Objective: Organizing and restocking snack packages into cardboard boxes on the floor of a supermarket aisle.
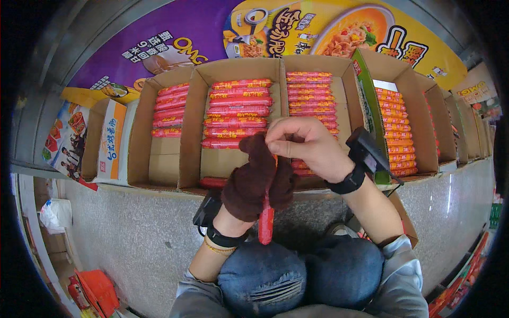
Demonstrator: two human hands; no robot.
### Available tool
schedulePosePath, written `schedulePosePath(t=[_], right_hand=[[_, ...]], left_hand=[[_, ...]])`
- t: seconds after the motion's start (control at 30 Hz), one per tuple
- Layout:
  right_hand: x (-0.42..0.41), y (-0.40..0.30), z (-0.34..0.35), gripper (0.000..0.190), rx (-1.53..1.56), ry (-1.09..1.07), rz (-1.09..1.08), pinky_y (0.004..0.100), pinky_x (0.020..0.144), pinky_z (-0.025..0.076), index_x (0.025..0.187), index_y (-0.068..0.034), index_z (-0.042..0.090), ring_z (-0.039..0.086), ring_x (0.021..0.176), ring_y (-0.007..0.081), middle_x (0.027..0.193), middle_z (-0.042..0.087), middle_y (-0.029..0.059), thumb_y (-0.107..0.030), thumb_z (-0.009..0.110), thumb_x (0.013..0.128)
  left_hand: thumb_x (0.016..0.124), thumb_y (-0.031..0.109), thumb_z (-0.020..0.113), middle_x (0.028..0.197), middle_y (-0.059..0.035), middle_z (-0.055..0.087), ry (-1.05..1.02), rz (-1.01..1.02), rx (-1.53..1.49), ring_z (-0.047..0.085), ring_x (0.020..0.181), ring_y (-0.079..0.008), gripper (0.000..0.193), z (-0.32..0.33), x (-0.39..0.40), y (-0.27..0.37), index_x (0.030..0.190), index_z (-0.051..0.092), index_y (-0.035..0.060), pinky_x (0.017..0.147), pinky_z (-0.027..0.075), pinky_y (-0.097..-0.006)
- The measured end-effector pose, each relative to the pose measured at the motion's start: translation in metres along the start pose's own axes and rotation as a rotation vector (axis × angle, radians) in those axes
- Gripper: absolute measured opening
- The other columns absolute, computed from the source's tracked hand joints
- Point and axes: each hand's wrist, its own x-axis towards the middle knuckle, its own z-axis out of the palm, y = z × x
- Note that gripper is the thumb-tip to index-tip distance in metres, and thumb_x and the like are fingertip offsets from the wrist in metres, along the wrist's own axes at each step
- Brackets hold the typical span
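Note:
My left hand (242, 202) is covered by dark brown fabric (260, 163), a glove or cloth; I cannot tell which. It grips a red-wrapped sausage (266, 226), whose lower end sticks out below the hand, above my knees. The thumb and fingertips of my bare right hand (308, 139) are pinched together at the fabric's upper edge. Both hands are in front of open cardboard boxes. Directly behind them, one box (238, 68) holds a column of red sausages (237, 111). Another box (322, 63), partly hidden by my right hand, holds thinner red-and-yellow sausages (312, 97).
Farther left, a box (165, 159) holds several red sausages. To the right, a green-sided box (372, 115) holds orange-wrapped sausages (395, 135), with more boxes beyond. A printed purple and yellow panel (222, 24) rises behind. A red bag (97, 292) lies on the speckled floor (131, 234).

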Motion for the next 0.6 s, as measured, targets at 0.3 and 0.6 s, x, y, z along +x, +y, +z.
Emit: schedulePosePath(t=[0.3, 0.6], right_hand=[[-0.011, -0.021, -0.023, 0.006, 0.078, 0.556, -0.256, 0.0165, 0.062, 0.035, 0.080, -0.003, 0.056, 0.045, 0.066, 0.0028, 0.072, 0.052, -0.0031, -0.009, 0.054, 0.079], [-0.011, -0.013, 0.009, 0.021, 0.028, 0.590, -0.165, 0.0190, 0.055, 0.040, 0.087, -0.001, 0.055, 0.049, 0.063, 0.0049, 0.069, 0.053, -0.0014, -0.013, 0.064, 0.072]], left_hand=[[0.064, 0.011, 0.061, 0.088, -0.0191, 0.051, 0.031, 0.973, 1.757, 0.056, 0.075, -0.0296, 0.026, 0.013, -0.007, 0.001, 0.087, 0.052, 0.0023, 0.061, 0.048, -0.0366], [0.065, 0.021, 0.065, 0.097, -0.0198, 0.051, 0.372, 1.070, 1.734, 0.056, 0.075, -0.0339, 0.061, 0.007, -0.014, 0.000, 0.113, 0.037, -0.0026, 0.058, 0.048, -0.0362]])
